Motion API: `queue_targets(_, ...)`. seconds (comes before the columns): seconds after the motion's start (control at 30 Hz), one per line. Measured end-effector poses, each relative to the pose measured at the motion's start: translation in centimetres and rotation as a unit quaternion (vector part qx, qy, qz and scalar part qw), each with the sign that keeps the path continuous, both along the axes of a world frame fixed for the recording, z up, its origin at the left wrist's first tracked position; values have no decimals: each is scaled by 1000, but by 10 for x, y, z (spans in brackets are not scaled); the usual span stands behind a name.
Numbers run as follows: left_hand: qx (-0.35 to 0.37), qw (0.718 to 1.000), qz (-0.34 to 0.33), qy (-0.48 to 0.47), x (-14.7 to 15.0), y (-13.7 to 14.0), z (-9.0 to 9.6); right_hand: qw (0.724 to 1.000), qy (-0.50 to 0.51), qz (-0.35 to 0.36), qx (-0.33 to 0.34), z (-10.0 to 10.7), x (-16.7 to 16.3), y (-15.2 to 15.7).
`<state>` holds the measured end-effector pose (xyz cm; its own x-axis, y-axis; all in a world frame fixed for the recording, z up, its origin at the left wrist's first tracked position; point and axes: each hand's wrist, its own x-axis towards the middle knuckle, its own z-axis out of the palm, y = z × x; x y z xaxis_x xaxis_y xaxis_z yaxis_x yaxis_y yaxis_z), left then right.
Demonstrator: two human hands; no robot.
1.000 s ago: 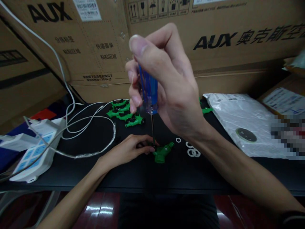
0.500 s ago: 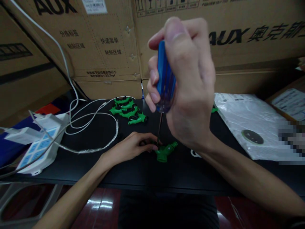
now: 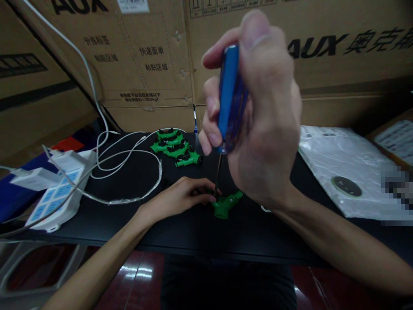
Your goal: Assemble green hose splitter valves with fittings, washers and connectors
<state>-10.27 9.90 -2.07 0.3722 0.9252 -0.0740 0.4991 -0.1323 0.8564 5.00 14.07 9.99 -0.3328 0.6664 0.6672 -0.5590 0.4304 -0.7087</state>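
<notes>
My right hand is wrapped round the blue handle of a screwdriver, its thumb near the handle's top. The thin metal shaft points down, slightly tilted, and its tip meets the left arm of a green Y-shaped hose connector. That connector lies on the black table. With fingers closed on the connector's left arm, my left hand rests low on the table; the fingers partly hide that arm and the tip. Farther back sits a cluster of several similar green connectors with black parts.
At left a white power strip holds white plugs, with pale cables looping over the table. Large cardboard boxes stand behind. A white plastic package with a dark round disc lies at right. A pale ring-like piece is by my right wrist.
My right hand has turned slightly round the screwdriver, and its handle shows a different face. The whole view has shifted a little. My left hand keeps its place on the connector.
</notes>
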Motion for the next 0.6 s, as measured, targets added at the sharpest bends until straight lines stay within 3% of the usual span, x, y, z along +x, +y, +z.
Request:
queue_targets(0.1, 10, 1000, 1, -12, 0, 0, -1, 998, 43, -33, -19, -1, -7, -6)
queue_targets(0.3, 15, 1000, 4, -14, -1, -1, -3, 997, 24, 31, -67, 6, -5, -4)
queue_targets(0.4, 7, 1000, -3, -5, -1, 0, -2, 997, -26, 66, -40, 4, 1, 1)
queue_targets(0.6, 9, 1000, -3, 5, 0, -1, -1, 999, 36, 13, 5, -5, -5, -3)
